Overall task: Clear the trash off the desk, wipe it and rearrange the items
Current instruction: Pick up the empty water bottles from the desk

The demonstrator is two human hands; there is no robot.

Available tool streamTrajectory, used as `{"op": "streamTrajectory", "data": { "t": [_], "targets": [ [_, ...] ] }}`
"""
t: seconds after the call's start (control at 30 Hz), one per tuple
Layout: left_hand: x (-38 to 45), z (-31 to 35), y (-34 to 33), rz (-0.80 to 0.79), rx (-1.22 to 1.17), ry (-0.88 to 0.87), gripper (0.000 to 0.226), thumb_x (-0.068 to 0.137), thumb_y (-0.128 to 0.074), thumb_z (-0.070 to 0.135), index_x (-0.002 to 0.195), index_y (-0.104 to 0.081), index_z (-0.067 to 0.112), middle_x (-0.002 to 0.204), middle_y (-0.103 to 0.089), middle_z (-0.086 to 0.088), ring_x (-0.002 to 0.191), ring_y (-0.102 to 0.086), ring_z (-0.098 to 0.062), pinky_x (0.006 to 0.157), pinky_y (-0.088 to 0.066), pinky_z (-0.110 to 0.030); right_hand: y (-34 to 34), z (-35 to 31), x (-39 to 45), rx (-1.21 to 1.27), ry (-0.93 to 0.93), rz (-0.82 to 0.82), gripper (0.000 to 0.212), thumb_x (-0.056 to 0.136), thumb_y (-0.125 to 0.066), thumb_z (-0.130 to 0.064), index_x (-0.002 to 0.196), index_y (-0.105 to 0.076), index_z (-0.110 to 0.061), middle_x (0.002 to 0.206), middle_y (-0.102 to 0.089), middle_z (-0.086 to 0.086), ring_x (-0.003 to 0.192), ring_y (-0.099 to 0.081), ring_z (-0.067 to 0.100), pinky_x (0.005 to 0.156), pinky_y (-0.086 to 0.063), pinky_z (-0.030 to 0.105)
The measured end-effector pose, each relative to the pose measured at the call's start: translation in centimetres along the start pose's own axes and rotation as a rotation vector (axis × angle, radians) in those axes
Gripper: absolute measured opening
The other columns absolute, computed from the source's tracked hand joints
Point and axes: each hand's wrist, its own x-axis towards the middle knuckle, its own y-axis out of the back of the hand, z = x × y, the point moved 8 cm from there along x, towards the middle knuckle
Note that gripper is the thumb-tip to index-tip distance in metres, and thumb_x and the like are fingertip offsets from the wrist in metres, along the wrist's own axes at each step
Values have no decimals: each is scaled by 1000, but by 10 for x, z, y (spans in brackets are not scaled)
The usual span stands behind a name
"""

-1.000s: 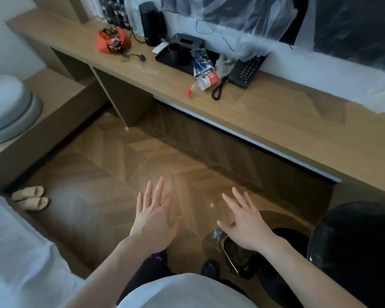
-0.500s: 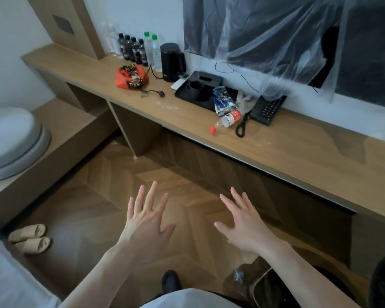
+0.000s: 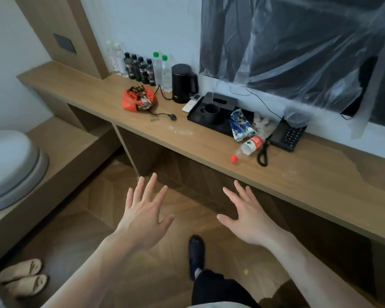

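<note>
Trash lies along the wooden desk point(image 3: 320, 174): a tipped plastic bottle point(image 3: 248, 147) with a red cap near the front edge, a crumpled blue snack wrapper point(image 3: 239, 125) leaning just behind it against the black tray point(image 3: 209, 121), and an orange snack bag point(image 3: 139, 100) further left. The bottle looks empty, so probably light and prone to roll; gripping round its labelled middle seems safest. Both wrappers look soft and crinkly, fine to pinch anywhere. Left hand point(image 3: 143, 215) and right hand point(image 3: 246, 215) hover palm-down over the floor, short of the desk, fingers spread and holding nothing.
</note>
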Motion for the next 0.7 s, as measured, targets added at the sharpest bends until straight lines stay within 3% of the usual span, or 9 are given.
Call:
{"op": "streamTrajectory", "data": {
  "t": [0.7],
  "targets": [
    [213,-205,105,48,-71,270,81,99,-41,69,165,-4,40,166,33,6,149,35,-23,124,14,-50,84,-185,320,-150,244,-141,85,98,-52,-65,164,-3,-45,169,27,-13,156,25,23,127,-4,53]
  ]
}}
